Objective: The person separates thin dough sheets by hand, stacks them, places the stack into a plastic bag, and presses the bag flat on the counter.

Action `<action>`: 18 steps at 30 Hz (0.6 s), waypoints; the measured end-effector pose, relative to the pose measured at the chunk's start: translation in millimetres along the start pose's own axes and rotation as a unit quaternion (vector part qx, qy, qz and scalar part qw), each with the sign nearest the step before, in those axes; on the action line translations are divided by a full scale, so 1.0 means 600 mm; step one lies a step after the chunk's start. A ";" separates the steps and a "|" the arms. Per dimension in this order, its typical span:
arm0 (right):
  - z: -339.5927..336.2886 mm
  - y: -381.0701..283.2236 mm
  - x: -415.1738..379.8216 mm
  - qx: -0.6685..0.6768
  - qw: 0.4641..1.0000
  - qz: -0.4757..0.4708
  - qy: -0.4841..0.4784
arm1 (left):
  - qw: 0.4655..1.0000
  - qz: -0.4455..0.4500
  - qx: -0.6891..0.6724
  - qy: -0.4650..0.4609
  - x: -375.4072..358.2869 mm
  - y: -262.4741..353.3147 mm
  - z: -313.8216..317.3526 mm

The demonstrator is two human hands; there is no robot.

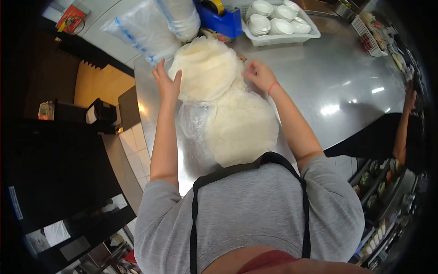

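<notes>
A far stack of thin, round, pale dough sheets (205,68) lies on the steel table. My left hand (168,83) is at its left edge, thumb and fingers apart, with nothing in it. Opposite, at the stack's right edge, my right hand (261,76) has loosely bent fingers with a gap between them; their tips are slightly blurred. Nearer to me lies a second round of pale sheets (244,130), overlapping the far stack's lower edge in this view. Clear plastic film (195,119) shows from under its left side.
Plastic bags (143,29) stand at the back left beside a blue tape dispenser (219,18). Behind is a white basket (285,39) with small stacked dishes. Another basket (368,34) is at the far right. A person's arm (401,132) shows at the right edge of the steel table (319,77).
</notes>
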State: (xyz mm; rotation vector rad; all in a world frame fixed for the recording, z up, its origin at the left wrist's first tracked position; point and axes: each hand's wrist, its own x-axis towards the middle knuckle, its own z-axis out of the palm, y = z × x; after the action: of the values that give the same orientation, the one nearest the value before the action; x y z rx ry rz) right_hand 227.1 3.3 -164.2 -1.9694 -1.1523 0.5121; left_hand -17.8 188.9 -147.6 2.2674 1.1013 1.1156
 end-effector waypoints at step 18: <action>-0.048 0.019 -0.294 0.065 0.993 0.037 0.093 | 0.976 0.064 -0.002 -0.209 -0.318 0.087 -0.032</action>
State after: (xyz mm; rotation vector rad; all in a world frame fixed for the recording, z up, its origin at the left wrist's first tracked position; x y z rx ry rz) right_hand 163.2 -163.7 -162.9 -1.9071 -0.9106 0.4207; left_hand -79.7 6.9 -197.2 2.4440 0.7927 0.6342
